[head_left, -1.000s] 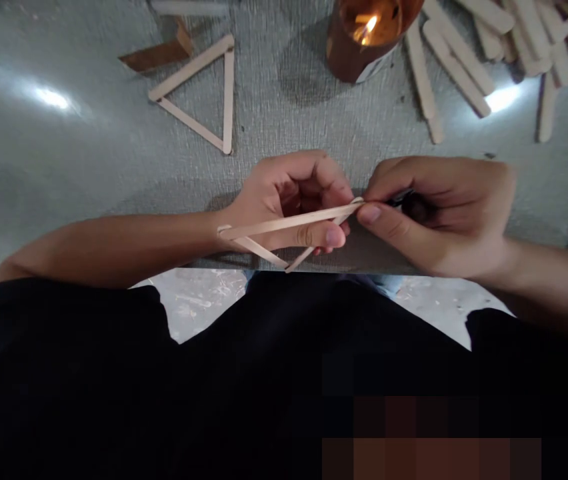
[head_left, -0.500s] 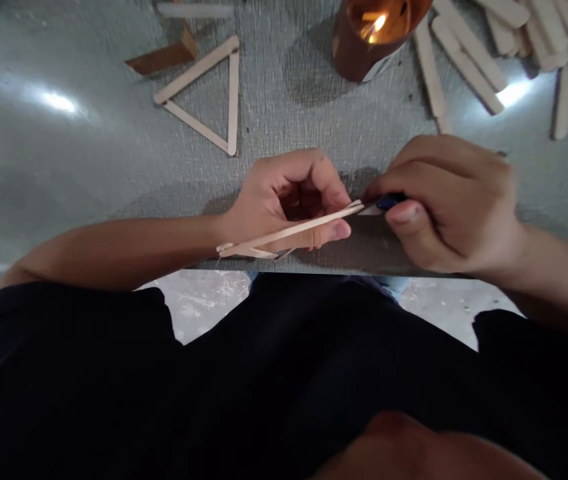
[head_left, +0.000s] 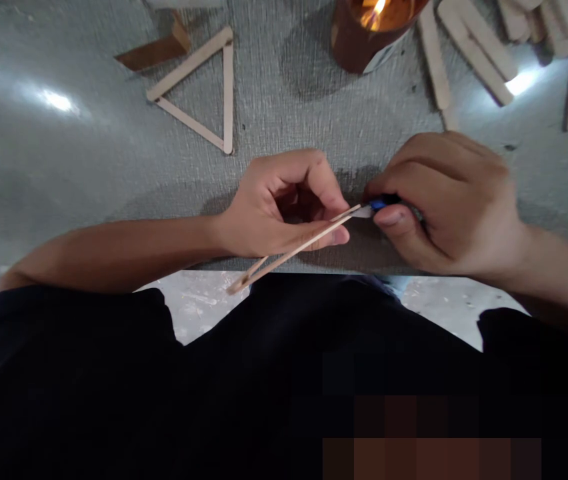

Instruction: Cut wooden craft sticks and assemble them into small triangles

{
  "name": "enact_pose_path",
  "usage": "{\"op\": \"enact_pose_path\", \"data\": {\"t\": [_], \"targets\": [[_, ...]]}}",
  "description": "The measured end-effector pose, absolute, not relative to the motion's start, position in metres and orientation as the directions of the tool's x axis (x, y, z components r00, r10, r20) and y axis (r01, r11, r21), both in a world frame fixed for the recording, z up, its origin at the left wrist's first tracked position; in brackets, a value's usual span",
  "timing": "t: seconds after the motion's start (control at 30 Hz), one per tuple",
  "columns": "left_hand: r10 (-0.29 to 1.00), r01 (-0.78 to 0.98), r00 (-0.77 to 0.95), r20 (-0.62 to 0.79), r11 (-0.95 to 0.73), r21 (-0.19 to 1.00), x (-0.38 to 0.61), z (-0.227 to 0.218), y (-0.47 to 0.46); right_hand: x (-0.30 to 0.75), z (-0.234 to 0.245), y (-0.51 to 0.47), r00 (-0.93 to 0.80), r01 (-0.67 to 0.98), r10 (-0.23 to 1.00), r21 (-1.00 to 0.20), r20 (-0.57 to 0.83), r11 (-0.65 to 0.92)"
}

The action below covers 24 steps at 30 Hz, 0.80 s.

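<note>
Lit candle [head_left: 359, 50]: my landmark, flame showing in its brown jar.
Craft-stick frame [head_left: 289, 255]: on the person's side of the candle; I see it almost edge-on, one end jutting past the edge of the table [head_left: 89, 173].
Left hand [head_left: 259, 200]: pinching the frame between thumb and curled fingers, on the person's side of the candle.
Right hand [head_left: 457, 207]: wrapped around a blue-handled craft knife [head_left: 378, 203], right of the candle and nearer the person.
Knife blade [head_left: 363, 212]: at the frame's upper tip, apparently touching it; I judge that too much push could make it skid into the left fingertips just beside it.
Frame corner: a twist of the blade could split the thin wood, I think; I cannot tell how firmly the sticks are joined.
Stick triangle [head_left: 228, 100]: flat, left of the candle; a forearm sweep could shift it.
Loose craft sticks [head_left: 564, 27]: right of the candle; a knocked jar might scorch the nearest.
</note>
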<state>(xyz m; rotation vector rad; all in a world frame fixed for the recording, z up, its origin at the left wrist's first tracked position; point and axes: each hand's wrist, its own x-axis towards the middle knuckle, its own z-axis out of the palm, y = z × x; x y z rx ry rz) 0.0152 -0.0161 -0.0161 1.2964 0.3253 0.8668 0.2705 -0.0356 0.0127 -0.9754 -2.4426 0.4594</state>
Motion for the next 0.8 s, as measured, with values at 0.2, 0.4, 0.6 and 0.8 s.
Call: {"op": "enact_pose_path", "data": {"t": [0.2,0.4,0.6,0.8], "targets": [[0.738,-0.484,0.576,0.350,-0.037,0.875,0.0212,-0.0246,-0.0176,0.2709,0.0147,-0.0361,-0.662,0.555,0.698,-0.448,0.272,0.701],[0.718,-0.540,0.579,0.386,-0.017,0.842,0.0209,-0.0244,-0.0153,0.2723,0.0123,-0.0346,-0.696,0.525,0.662,-0.432,0.279,0.734],[0.678,-0.526,0.611,0.408,-0.038,0.850,0.0191,-0.0196,-0.0126,0.2718,0.0131,-0.0332,-0.716,0.513,0.639,-0.410,0.282,0.755],[0.663,-0.443,0.661,0.351,-0.032,0.896,0.0139,-0.0171,-0.0128,0.2709,0.0143,-0.0327,-0.720,0.515,0.624,-0.369,0.303,0.773]]}}
